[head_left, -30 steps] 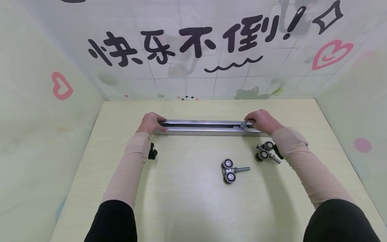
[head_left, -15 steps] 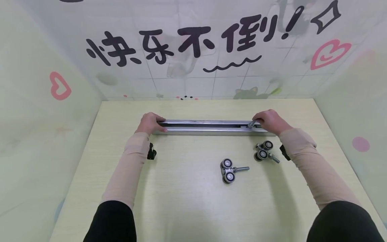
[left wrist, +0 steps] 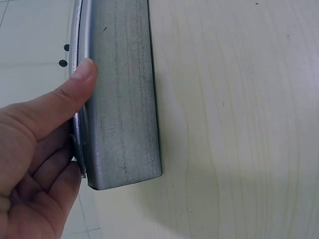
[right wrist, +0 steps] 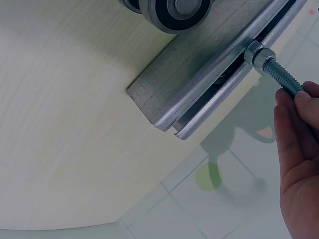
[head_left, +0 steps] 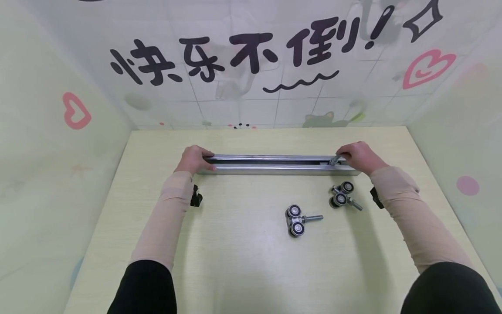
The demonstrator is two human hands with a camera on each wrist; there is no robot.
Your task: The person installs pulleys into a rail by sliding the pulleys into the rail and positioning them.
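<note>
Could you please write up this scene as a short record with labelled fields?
Surface: pale wooden table
Main part: metal rail, lying crosswise toward the table's far edge, slot facing up
Left hand: grips the rail's left end
Right hand: pinches a threaded bolt
Bolt position: sticks out of the slot near the rail's right end; a nut sits on it at the slot
Loose parts: two rollers with bolts, one nearer the person, the other nearer the rail
Background: wall with large black characters
</note>
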